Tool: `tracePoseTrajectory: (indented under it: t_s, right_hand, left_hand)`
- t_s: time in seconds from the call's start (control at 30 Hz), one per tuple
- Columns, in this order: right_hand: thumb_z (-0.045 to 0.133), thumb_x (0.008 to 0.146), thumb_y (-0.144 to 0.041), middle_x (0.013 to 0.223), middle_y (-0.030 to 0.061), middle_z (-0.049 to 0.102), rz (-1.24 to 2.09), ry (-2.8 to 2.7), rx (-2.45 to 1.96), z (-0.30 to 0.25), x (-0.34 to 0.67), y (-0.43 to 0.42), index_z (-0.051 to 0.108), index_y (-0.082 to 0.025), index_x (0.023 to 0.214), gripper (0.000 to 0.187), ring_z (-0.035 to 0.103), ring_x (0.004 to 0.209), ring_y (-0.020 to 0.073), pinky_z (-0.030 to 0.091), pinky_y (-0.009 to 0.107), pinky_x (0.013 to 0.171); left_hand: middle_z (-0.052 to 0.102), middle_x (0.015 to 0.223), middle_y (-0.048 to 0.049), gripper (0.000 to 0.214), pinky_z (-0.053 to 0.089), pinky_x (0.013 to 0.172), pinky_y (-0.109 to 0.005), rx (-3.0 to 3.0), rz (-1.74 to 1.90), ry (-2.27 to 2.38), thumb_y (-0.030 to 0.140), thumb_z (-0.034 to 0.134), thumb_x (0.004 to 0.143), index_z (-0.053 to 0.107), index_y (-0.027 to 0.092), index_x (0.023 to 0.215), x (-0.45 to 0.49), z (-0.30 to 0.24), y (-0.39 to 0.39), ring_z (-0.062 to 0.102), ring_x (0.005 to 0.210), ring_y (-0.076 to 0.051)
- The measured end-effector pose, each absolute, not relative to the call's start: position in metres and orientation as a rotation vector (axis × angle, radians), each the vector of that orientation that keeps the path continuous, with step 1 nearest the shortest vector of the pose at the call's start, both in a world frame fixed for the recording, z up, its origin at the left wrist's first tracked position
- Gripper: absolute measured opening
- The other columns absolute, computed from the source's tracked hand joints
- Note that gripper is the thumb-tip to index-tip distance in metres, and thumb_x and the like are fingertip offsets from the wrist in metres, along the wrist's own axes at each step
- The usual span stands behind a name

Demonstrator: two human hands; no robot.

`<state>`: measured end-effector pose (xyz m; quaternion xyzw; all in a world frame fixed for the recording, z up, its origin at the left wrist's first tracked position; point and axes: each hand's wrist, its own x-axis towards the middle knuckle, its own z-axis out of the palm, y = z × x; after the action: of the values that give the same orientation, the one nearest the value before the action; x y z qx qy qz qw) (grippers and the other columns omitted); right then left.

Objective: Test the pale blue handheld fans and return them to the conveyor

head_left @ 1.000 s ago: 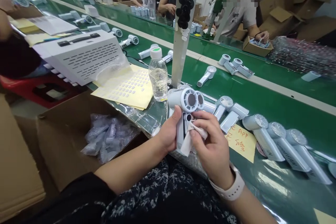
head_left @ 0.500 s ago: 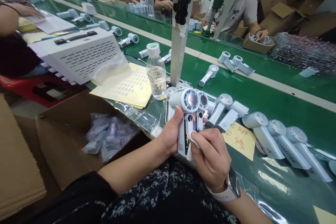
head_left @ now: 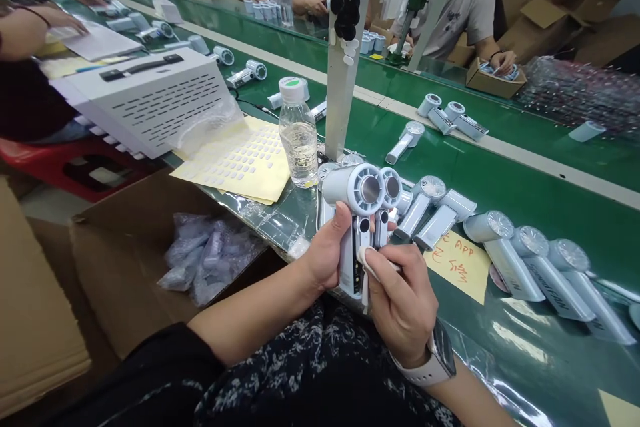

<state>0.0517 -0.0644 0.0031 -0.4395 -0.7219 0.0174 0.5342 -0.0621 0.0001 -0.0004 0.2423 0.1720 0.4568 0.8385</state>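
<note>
Upright in my left hand (head_left: 325, 250) is a pale blue handheld fan (head_left: 350, 190), its round head on top and its handle showing a dark open strip. The thumb presses just under the head and the fingers wrap behind. A second handheld fan (head_left: 393, 188) stands close beside it; whether the same hand holds it I cannot tell. My right hand (head_left: 405, 300), with a watch on the wrist, pinches a white cloth (head_left: 367, 260) against the first fan's handle. More handheld fans (head_left: 515, 263) lie in a row to the right.
A water bottle (head_left: 299, 137) stands by a metal post (head_left: 344, 100). Sticker sheets (head_left: 235, 167) and a white slotted box (head_left: 155, 103) are at left. Below is a cardboard box (head_left: 125, 240) with bagged items. A green conveyor (head_left: 530, 180) runs behind; co-workers sit around it.
My right hand has shifted slightly with the cloth along the fan's handle. At the far left, another person's hands have moved over the papers and fans.
</note>
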Motion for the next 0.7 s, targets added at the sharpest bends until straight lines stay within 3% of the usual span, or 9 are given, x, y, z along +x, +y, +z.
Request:
tracePoseTrajectory:
  t_s: [0.17,0.27,0.37,0.43,0.57,0.63,0.7]
  right_hand:
    - [0.058,0.091,0.001,0.084,0.0041,0.061,0.096,-1.701,-1.02,0.005,0.05,-0.064,0.069,-0.03,0.119,0.042,0.059,0.076,0.0197,0.049,0.035,0.064]
    - [0.058,0.092,0.0,0.086,0.0033,0.063,0.294,-1.646,-1.004,0.004,0.054,-0.067,0.071,-0.031,0.112,0.039,0.061,0.075,0.0186,0.05,0.034,0.062]
    - [0.06,0.094,-0.007,0.092,0.0036,0.065,0.554,-1.527,-1.045,0.004,0.059,-0.071,0.072,-0.031,0.108,0.03,0.065,0.078,0.0185,0.054,0.034,0.064]
    - [0.062,0.095,-0.013,0.093,0.004,0.066,0.602,-1.502,-1.086,0.006,0.063,-0.07,0.071,-0.029,0.106,0.022,0.067,0.08,0.0196,0.056,0.035,0.067]
    - [0.062,0.096,-0.025,0.089,0.0026,0.066,0.621,-1.325,-1.171,0.014,0.074,-0.055,0.062,-0.027,0.105,0.009,0.068,0.075,0.0189,0.056,0.031,0.058]
    - [0.061,0.096,-0.027,0.101,0.0058,0.066,0.51,-1.244,-1.249,0.017,0.081,-0.041,0.057,-0.027,0.112,0.016,0.071,0.092,0.0222,0.06,0.036,0.07]
    - [0.062,0.095,-0.028,0.13,0.013,0.06,0.334,-1.264,-1.319,0.019,0.086,-0.031,0.051,-0.026,0.129,0.035,0.059,0.126,0.0291,0.055,0.05,0.097]
  left_hand:
    - [0.077,0.1,-0.0115,0.06,0.053,0.099,-0.042,0.53,0.973,0.344,0.076,0.072,0.068,0.067,0.017,0.075,-0.066,-0.001,0.003,0.069,0.111,-0.033]
    - [0.077,0.097,-0.0111,0.061,0.054,0.094,-0.039,0.529,0.977,0.324,0.078,0.07,0.069,0.067,0.017,0.076,-0.068,-0.002,0.006,0.071,0.106,-0.031]
    - [0.076,0.098,-0.0118,0.064,0.056,0.09,-0.039,0.532,0.982,0.314,0.08,0.068,0.068,0.066,0.017,0.077,-0.069,-0.001,0.009,0.071,0.106,-0.032]
    - [0.076,0.101,-0.0119,0.064,0.057,0.09,-0.04,0.533,0.983,0.322,0.08,0.068,0.068,0.065,0.017,0.077,-0.069,0.001,0.01,0.07,0.108,-0.032]
    - [0.074,0.108,-0.0116,0.064,0.056,0.094,-0.044,0.536,1.005,0.33,0.081,0.066,0.069,0.064,0.018,0.073,-0.07,0.009,0.011,0.068,0.113,-0.034]
    - [0.074,0.107,-0.0112,0.061,0.054,0.098,-0.046,0.564,1.034,0.333,0.078,0.068,0.071,0.065,0.018,0.074,-0.074,0.013,0.01,0.067,0.115,-0.035]
    - [0.075,0.098,-0.0106,0.052,0.054,0.1,-0.048,0.618,1.062,0.335,0.069,0.078,0.066,0.069,0.018,0.077,-0.081,0.016,0.009,0.067,0.116,-0.037]
